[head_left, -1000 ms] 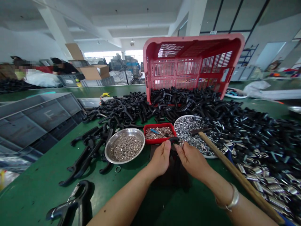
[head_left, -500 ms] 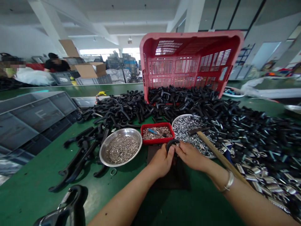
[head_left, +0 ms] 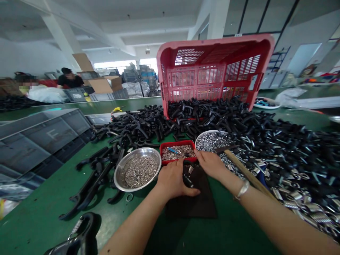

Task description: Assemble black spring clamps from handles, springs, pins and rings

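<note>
My left hand [head_left: 172, 179] is closed around a black hand grip strengthener [head_left: 187, 181] with a coil spring [head_left: 190, 169], held down on a dark square pad [head_left: 195, 203]. Its thumb stretches to the right over the pad, and the palm hides part of the piece. My right hand [head_left: 211, 164] is at the right front corner of a red tray [head_left: 174, 162] of small metal pins, fingers stretched forward and nothing visible in them. A blue-handled tool [head_left: 173, 150] lies on the pins. A hammer [head_left: 247, 173] rests right of my right hand, its head over a white bowl [head_left: 198, 136] of metal parts.
A metal bowl [head_left: 117, 177] of small pins stands left of the tray. Black handles [head_left: 148, 124] heap across the table and spill from a tipped red basket [head_left: 215, 42]. Springs [head_left: 310, 212] pile at right. A grey crate [head_left: 47, 134] leans left; two people sit beyond.
My hands were together on the black grip. Now the right hand has let go and moved to the tray's corner, while the left has lowered the grip onto the pad.
</note>
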